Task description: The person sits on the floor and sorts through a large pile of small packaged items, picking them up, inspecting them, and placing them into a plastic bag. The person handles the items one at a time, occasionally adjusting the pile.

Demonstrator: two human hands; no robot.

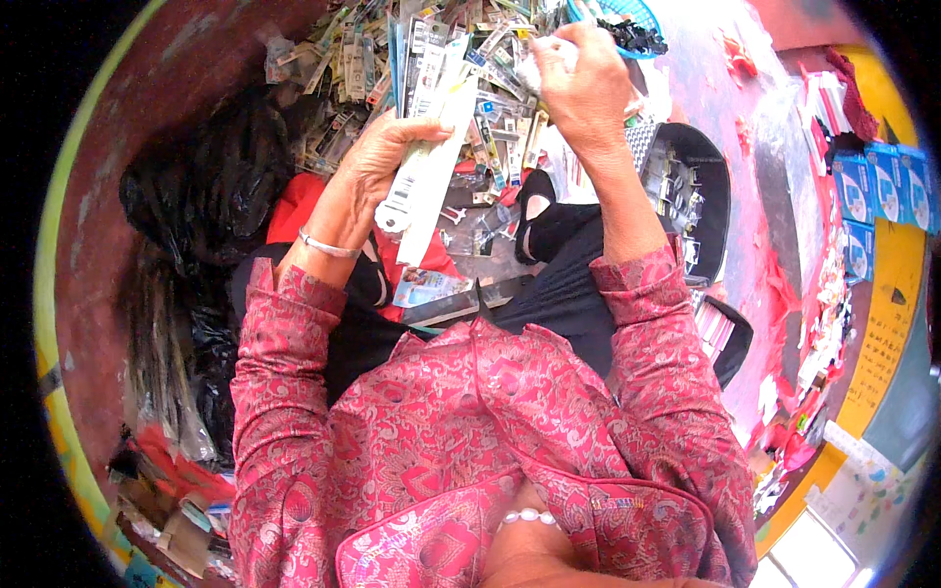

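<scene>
A seated person's left hand [377,157] closes its fingers [417,130] around a fanned stack of long white packaging cards [431,162], thumb on top, the stack slanting down toward the lap. The right hand [586,83], raised beyond the stack and to its right, pinches a small pale item [537,67] between curled fingers [564,44]; what that item is cannot be made out.

The stack sits directly in front of a large heap of loose cards and small packets [431,49] spread over the floor. To the right of the stack, past the person's black shoe [534,211], a dark tray [691,196] holds small metal pieces. A blue basket [618,15] lies above and right of the stack, at the heap's far edge. A black plastic bag [216,186] slumps to the left of the stack, and blue packets [872,191] line the floor far to its right.

The grip on the stack looks light and one-sided: as judged here, the cards could splay and slide out toward the lap, scattering into the heap, where they would be hard to tell apart. The pinched item, held high, could likewise drop into the clutter if the fingers loosen.
</scene>
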